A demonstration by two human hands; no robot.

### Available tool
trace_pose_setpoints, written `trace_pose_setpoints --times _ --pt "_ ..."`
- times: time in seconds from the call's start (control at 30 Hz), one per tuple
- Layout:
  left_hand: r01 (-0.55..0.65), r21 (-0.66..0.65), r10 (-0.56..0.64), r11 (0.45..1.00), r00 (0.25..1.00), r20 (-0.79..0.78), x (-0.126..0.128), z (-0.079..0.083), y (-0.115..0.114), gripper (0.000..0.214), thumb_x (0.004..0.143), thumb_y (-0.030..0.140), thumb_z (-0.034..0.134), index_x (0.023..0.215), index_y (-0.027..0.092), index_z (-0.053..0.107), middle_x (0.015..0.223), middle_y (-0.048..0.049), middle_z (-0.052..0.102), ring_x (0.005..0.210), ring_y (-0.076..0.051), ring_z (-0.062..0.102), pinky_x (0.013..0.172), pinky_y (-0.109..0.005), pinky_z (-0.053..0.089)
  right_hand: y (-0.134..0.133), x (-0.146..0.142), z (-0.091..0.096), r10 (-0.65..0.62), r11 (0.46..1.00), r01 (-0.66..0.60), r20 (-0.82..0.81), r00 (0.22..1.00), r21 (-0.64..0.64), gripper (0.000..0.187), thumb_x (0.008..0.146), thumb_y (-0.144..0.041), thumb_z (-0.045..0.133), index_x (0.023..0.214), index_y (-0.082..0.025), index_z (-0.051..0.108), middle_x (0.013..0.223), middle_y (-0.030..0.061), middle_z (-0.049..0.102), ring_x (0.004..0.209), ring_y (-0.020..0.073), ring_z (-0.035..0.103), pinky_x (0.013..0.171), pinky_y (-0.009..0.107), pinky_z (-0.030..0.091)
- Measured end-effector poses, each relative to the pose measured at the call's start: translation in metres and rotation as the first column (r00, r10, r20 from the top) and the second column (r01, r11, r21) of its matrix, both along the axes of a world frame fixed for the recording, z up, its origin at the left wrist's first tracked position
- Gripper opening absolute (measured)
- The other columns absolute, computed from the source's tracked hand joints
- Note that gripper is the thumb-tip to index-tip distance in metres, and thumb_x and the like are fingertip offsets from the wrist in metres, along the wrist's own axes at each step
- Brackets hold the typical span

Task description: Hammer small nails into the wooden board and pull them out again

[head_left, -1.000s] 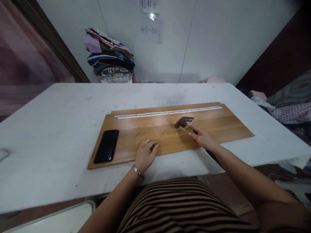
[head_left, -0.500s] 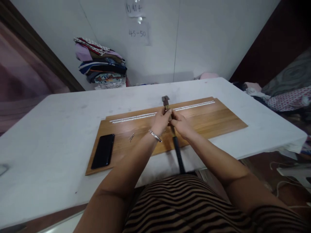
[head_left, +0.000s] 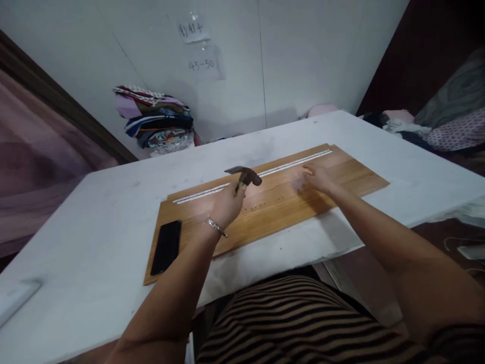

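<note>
My left hand (head_left: pixel 229 205) is closed around a claw hammer (head_left: pixel 247 176), gripping it close below the head. The hammer's head is raised over a wood-grain board (head_left: pixel 341 177), and its handle is hidden behind the hand. Farther right, my right hand (head_left: pixel 320 178) hovers above the board with thumb and fingers drawn together; whatever they hold is too small to make out. A row of small dark marks or nails (head_left: pixel 263 204) runs along the middle of the board. Two thin white strips with markings (head_left: pixel 295 164) lie along its far side.
A black phone (head_left: pixel 165 247) lies on the board's left end. The board rests on a white table (head_left: pixel 94 227). Folded clothes (head_left: pixel 157 119) are stacked by the wall at the back left. A white object (head_left: pixel 18 298) lies at the table's left edge.
Both hands were together on the hammer; now they are apart. The left has the hammer near its head, turned sideways, and the right has moved right over the board. The view has shifted.
</note>
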State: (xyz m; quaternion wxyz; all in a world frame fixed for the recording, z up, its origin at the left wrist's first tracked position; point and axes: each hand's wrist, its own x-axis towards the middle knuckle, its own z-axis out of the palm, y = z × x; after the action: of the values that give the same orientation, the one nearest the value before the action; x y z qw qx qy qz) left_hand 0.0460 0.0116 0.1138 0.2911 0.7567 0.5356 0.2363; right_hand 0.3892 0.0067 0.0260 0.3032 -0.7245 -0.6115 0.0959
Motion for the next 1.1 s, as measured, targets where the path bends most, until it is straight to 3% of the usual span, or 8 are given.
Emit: trace_pose_setpoints --times 0.13,0.2,0.33,0.57,0.77,1.1 --pt "0.118 0.106 -0.082 0.987 0.952 -0.294 0.005 -0.017 -0.012 0.024 0.101 0.036 0.049 0.1 0.019 0.066 0.085 -0.008 0.074 0.078 -0.023 0.069 0.069 -0.03 0.047 -0.006 0.036 -0.02 -0.249 0.958 0.272 0.204 0.947 -0.093 0.045 0.097 -0.032 0.044 0.127 -0.008 0.067 0.139 0.0267 0.062 0.132 0.0379 0.053 0.11 0.055 0.04" --pt "0.137 0.105 -0.089 0.985 0.924 -0.372 0.01 -0.022 -0.017 0.026 0.102 0.036 0.048 0.101 0.019 0.067 0.092 -0.0103 0.075 0.084 -0.025 0.071 0.072 -0.031 0.048 -0.015 0.039 -0.03 -0.287 0.927 0.339 0.279 0.916 -0.161 0.049 0.101 -0.038 0.038 0.128 -0.009 0.066 0.141 0.0266 0.06 0.133 0.0395 0.049 0.11 0.06 0.036" --pt "0.131 0.102 -0.073 0.986 0.893 -0.444 0.019 -0.026 -0.021 0.028 0.103 0.036 0.046 0.101 0.018 0.067 0.097 -0.0128 0.076 0.087 -0.027 0.072 0.074 -0.033 0.049 -0.025 0.034 -0.043 -0.253 0.934 0.319 0.335 0.908 -0.161 0.052 0.104 -0.042 0.03 0.129 -0.014 0.066 0.143 0.0248 0.058 0.133 0.0379 0.048 0.109 0.059 0.034" --pt "0.09 0.09 -0.037 0.992 0.881 -0.472 0.028 -0.033 -0.022 0.027 0.103 0.035 0.047 0.1 0.018 0.067 0.094 -0.0142 0.076 0.085 -0.029 0.073 0.072 -0.034 0.05 -0.022 0.037 -0.044 -0.264 0.933 0.325 0.32 0.91 -0.154 0.055 0.104 -0.043 0.028 0.129 -0.014 0.067 0.139 0.0242 0.06 0.131 0.0371 0.048 0.108 0.057 0.034" --pt "0.125 0.076 -0.068 0.989 0.852 -0.519 0.033 -0.043 -0.024 0.028 0.103 0.033 0.048 0.111 0.016 0.068 0.105 -0.0165 0.077 0.094 -0.029 0.074 0.077 -0.034 0.051 -0.022 0.037 -0.045 -0.273 0.933 0.329 0.308 0.911 -0.147 0.053 0.104 -0.044 0.031 0.128 -0.014 0.068 0.14 0.0233 0.059 0.131 0.0369 0.047 0.108 0.056 0.034" --pt "0.083 0.035 -0.048 0.996 0.813 -0.58 0.034 -0.031 -0.027 0.029 0.105 0.034 0.046 0.114 0.016 0.067 0.109 -0.014 0.077 0.097 -0.026 0.073 0.079 -0.031 0.051 -0.023 0.032 -0.038 -0.271 0.917 0.353 0.36 0.893 -0.184 0.058 0.105 -0.043 0.023 0.13 -0.013 0.067 0.141 0.0223 0.059 0.131 0.0349 0.048 0.108 0.052 0.034"
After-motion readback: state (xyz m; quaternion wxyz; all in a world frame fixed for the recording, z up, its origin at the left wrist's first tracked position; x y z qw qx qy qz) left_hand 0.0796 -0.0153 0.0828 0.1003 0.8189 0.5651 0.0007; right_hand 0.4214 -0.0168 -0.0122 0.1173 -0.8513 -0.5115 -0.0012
